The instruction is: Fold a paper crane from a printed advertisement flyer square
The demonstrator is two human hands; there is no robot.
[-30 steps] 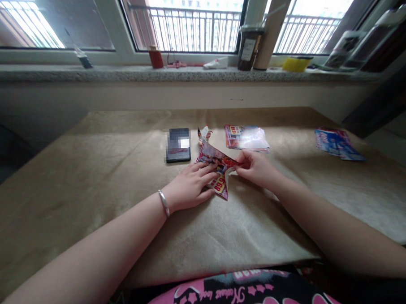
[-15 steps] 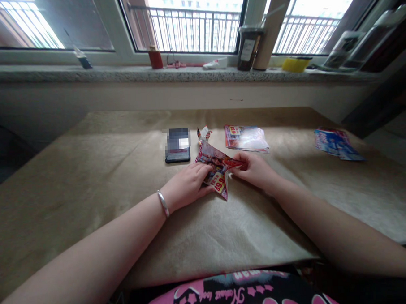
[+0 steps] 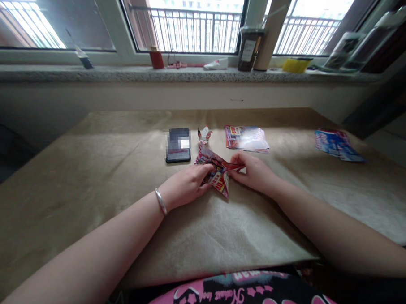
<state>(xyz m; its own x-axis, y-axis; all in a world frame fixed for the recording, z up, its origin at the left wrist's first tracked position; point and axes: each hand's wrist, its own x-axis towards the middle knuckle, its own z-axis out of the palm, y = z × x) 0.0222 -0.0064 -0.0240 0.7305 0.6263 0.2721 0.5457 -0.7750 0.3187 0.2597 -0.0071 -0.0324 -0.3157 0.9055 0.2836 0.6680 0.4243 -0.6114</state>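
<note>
A red, printed sheet of paper [image 3: 219, 178], folded into a pointed shape with a yellow price patch, lies low over the table between my hands. My left hand [image 3: 187, 185], a silver bangle at its wrist, holds the paper's left side, thumb and fingers closed on it. At the right corner my right hand [image 3: 252, 170] pinches a fold between thumb and fingers. Just beyond the paper stands a small folded paper piece [image 3: 205, 135], white with red and dark parts. The undersides of the sheet and some fingertips are hidden.
A dark phone [image 3: 177, 148], partly pixelated, lies left of the paper. Stacked leaflets [image 3: 247, 138] lie behind my right hand, and blue leaflets [image 3: 339, 144] farther right. The cloth-covered table [image 3: 89, 175] meets a wall below a windowsill [image 3: 119, 74] holding jars and small items.
The paper's right part has been bent inward and its middle crease looks deeper. Both hands keep their hold and have shifted only slightly.
</note>
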